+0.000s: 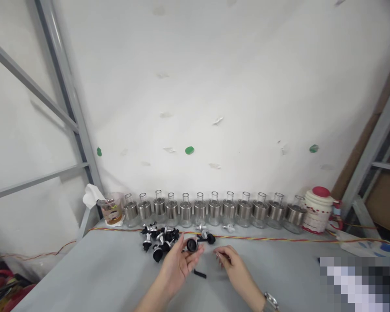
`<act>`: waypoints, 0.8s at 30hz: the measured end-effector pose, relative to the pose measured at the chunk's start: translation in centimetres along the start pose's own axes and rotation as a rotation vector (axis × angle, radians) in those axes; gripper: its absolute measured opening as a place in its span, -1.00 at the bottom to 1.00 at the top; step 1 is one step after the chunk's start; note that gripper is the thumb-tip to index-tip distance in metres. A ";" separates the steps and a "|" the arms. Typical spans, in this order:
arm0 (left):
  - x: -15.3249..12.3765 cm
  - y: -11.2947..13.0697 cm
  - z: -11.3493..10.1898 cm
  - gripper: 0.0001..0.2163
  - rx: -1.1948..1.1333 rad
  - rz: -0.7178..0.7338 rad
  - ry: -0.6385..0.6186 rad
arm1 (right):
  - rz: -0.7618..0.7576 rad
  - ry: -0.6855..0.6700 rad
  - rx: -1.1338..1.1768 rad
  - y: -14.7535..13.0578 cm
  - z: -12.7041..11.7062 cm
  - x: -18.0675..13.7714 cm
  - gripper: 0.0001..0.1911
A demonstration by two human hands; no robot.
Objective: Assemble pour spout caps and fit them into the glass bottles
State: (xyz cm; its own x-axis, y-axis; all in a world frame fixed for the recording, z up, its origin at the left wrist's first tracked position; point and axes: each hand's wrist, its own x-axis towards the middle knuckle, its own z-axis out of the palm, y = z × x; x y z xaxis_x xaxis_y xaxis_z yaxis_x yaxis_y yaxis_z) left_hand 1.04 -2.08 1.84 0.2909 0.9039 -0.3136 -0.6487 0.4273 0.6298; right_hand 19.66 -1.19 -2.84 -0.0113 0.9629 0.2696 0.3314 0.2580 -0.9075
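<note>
I see my left hand (pixel 178 264) palm-up over the grey table (pixel 110 273), its grip closed on a round black cap (pixel 192 245) pinched at the fingertips. My right hand (pixel 229 258) sits just beside it, fingers curled inward; I cannot tell whether that grip holds anything. A small black stick (pixel 200 274) lies on the table between the two hands, below the cap. Just behind my left hand lies a heap of black and silver pourer caps (pixel 159 240). Along the wall stands a row of glass bottles with steel sleeves (pixel 199 212), with a twisted red and yellow cable (pixel 273 238) running in front of them. A white jug with a red lid (pixel 318 211) ends the row on the right.
</note>
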 end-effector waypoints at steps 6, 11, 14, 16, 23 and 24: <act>0.1 -1.3 0.4 -0.58 0.241 0.205 -0.096 | 0.145 0.014 0.265 0.2 -0.4 0.6 -0.59; 0.7 -2.8 0.1 -0.64 0.477 0.471 -0.123 | 0.172 -0.050 0.372 -0.6 -0.7 0.6 -0.53; 0.7 -3.3 0.1 -0.73 0.587 0.465 -0.140 | 0.154 -0.165 0.521 -1.6 -0.8 0.3 -0.49; 0.6 -3.5 0.2 -0.69 0.603 0.421 -0.158 | 0.158 -0.223 0.618 -2.2 -0.8 -0.1 -0.43; 0.5 -3.1 0.2 -0.68 0.594 0.320 -0.293 | 0.177 -0.294 0.736 -3.1 -0.7 -0.7 -0.39; 0.5 -3.0 0.2 -0.68 0.598 0.314 -0.299 | 0.172 -0.294 0.746 -3.1 -0.7 -0.7 -0.40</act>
State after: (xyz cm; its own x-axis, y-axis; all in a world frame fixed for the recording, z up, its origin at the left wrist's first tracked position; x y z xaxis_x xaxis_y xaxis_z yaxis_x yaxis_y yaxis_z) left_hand 3.34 -2.89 -0.08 0.3892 0.9159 0.0982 -0.2638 0.0087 0.9645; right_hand 19.33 -2.71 0.00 -0.2991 0.9483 0.1060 -0.3627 -0.0103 -0.9319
